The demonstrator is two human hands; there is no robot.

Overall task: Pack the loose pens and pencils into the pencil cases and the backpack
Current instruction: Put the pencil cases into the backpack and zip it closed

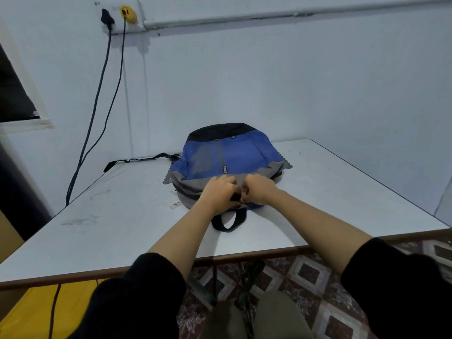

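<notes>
**Q:** Head view. Where is the bag, and what do your hands hold?

**A:** The backpack lies flat on the table, with its grey top end under your hands. Your left hand curls over the grey fabric and grips it. Your right hand, just beside the left, is closed in a pinch at the same seam. Whether it pinches a zip pull cannot be told. No pens, pencils or cases show.

**Q:** How will it handle, and where should you take hold?

**A:** Judge it soft and light. The cloth sags, so brace the fabric with one hand and pull with the other. The carry loop, just nearer you than your hands, is the firm hold for lifting.

**Q:** What room have you?

**A:** The tabletop runs on well to either side of your hands, and its near edge passes under your forearms. Beyond the bag stands the wall, and a strap trails beyond your left hand.
</notes>
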